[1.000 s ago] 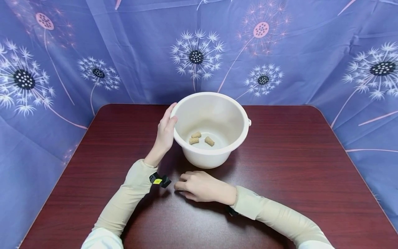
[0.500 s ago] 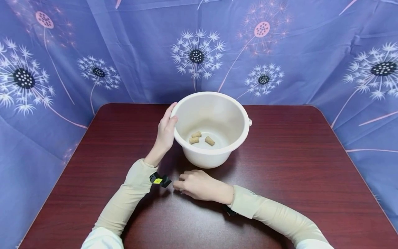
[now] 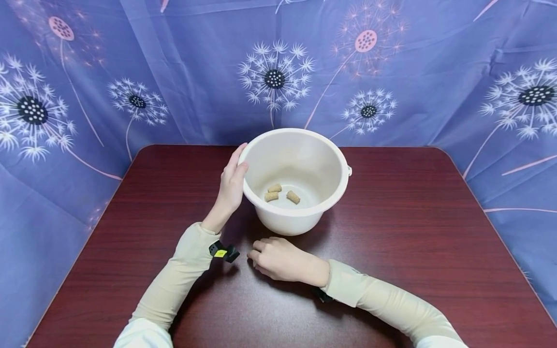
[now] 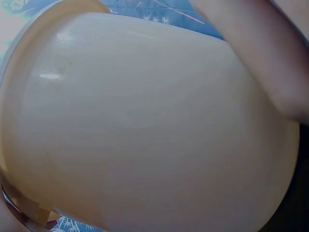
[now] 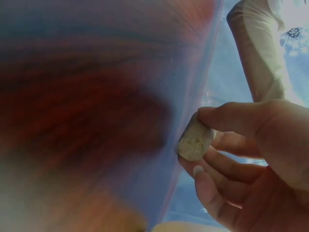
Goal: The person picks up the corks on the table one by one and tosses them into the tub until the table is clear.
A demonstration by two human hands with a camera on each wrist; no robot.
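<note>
A white plastic bucket [image 3: 304,154] stands tilted toward me near the back of the table. My left hand [image 3: 230,186] holds it at the left, thumb over the rim and fingers along the outside. The bucket wall [image 4: 140,121] fills most of the left wrist view. Three wine corks [image 3: 293,196] lie on the bucket's bottom. Just in front of the bucket, low over the table, is my right hand [image 3: 285,261]. The right wrist view shows it pinching another cork [image 5: 195,140] between thumb and fingers; from the head view that cork is hidden.
The table [image 3: 417,232] is dark red wood with rounded back corners. Behind and to both sides hangs a blue cloth [image 3: 204,72] with dandelion prints. A black wrist camera [image 3: 225,252] sticks out from my left wrist, close to my right fingertips.
My right hand shifts slightly left and then a little back to the right, its fingers now more tucked under. The left hand, bucket and corks inside stay in place.
</note>
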